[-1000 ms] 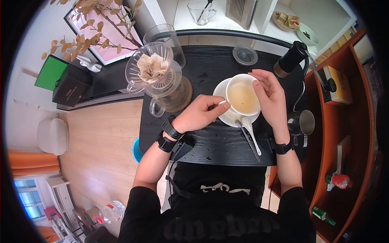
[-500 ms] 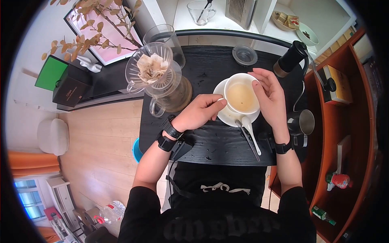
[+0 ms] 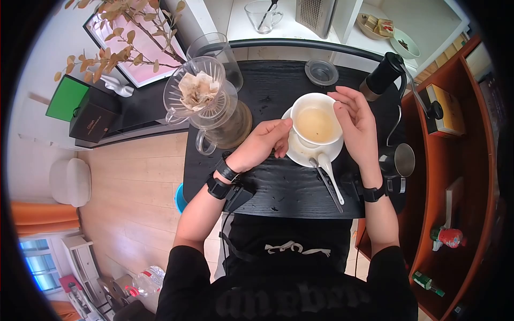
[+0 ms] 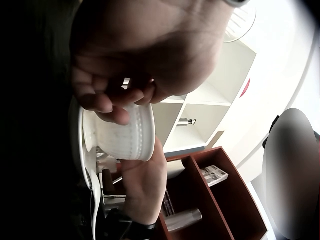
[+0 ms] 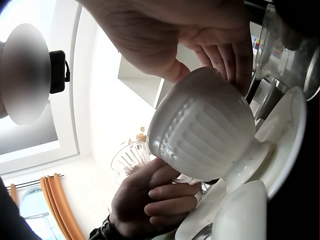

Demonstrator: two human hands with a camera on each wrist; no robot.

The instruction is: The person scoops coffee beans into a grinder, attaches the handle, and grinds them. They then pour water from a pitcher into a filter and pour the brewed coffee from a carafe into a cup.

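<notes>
A white cup [image 3: 316, 119] with a ribbed outside and pale liquid stands over its white saucer [image 3: 300, 157]. At the cup's left side, my left hand [image 3: 262, 143] pinches the handle, which the fingers mostly hide; the left wrist view shows curled fingers beside the ribbed wall. My right hand [image 3: 357, 120] curves round the cup's right side, its thumb near the rim and the fingers behind, as the right wrist view shows. A white spoon [image 3: 331, 176] and a slim dark-handled utensil [image 3: 326, 187] lean on the saucer's near edge.
To the left, a glass dripper [image 3: 198, 99] with a used paper filter sits on a glass server [image 3: 230, 128]. Behind the cup lies a round grey lid [image 3: 322, 72]. A hand grinder [image 3: 381, 75] and a metal pitcher [image 3: 401, 159] stand on the right.
The cup has risen slightly and shifted a little away and to the left. My left hand has turned and moved slightly left with it; my right hand stays alongside.
</notes>
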